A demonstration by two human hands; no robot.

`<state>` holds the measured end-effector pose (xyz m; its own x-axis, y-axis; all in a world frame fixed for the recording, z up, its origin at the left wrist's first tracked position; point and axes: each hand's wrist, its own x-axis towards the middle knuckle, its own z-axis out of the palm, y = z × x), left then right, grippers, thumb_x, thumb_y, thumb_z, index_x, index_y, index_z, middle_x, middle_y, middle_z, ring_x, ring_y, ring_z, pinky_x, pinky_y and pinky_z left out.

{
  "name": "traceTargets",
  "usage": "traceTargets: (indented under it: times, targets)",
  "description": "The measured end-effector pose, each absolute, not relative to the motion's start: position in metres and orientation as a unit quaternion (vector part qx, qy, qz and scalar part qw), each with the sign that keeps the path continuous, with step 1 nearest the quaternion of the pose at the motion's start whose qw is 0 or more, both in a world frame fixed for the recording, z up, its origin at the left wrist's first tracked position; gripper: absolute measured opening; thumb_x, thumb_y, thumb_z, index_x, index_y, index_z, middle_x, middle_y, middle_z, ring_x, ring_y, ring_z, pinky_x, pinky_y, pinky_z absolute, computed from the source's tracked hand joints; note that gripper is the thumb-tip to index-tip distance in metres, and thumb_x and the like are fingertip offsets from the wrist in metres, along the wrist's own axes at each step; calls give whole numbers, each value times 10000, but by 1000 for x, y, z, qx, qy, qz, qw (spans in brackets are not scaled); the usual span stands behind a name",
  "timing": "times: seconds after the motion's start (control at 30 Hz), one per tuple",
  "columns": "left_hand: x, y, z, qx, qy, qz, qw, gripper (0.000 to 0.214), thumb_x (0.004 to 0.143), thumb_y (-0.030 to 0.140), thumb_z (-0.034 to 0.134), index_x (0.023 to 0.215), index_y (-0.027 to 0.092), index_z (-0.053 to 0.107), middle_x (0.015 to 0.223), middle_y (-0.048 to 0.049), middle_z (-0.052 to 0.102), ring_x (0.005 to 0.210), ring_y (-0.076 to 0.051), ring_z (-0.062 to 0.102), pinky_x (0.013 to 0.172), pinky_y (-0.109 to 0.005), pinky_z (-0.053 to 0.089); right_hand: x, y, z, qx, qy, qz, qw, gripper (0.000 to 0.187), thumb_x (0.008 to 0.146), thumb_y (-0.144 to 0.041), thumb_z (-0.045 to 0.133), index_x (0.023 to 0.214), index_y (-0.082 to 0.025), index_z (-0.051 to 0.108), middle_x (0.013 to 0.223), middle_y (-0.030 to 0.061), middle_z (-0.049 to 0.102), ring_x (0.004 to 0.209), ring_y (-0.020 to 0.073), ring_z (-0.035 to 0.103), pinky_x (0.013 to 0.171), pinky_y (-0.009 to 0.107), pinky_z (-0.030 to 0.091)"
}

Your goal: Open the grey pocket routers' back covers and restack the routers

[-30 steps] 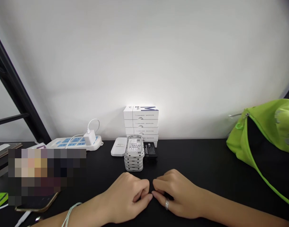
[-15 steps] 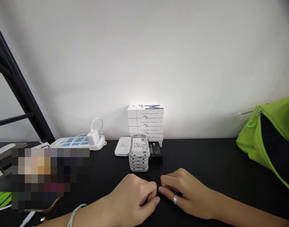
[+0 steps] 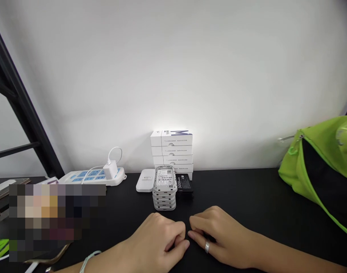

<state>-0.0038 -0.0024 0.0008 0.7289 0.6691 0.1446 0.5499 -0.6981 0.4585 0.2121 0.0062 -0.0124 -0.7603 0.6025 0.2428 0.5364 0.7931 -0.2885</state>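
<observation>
Left hand [image 3: 158, 240] and right hand [image 3: 219, 237] are resting on the black desk [image 3: 241, 191], fingers loosely curled, tips almost meeting, nothing held in either. Stack of white labelled devices [image 3: 164, 189] sits just ahead of the hands, not touching, a bit nearer the left one. Black 3000mAh batt [image 3: 184, 183] just to its right, white boxes [image 3: 171, 151] stacked behind, green bag [image 3: 318, 167] far right.

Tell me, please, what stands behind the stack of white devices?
A pile of white boxes stands by the wall; the stack of white devices hides part of the bottom box.
</observation>
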Motion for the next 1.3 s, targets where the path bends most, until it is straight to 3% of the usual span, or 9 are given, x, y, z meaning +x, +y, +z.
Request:
traceTargets:
  times: [1.3]
  targets:
    - [-3,1,2,910,336,130,204,296,839,141,566,651,190,342,533,83,355,484,-84,337,502,-233,232,213,8,-13,-316,-930,127,136,239,927,-221,412,731,-237,277,657,-64,406,555,107,318,564,262,258]
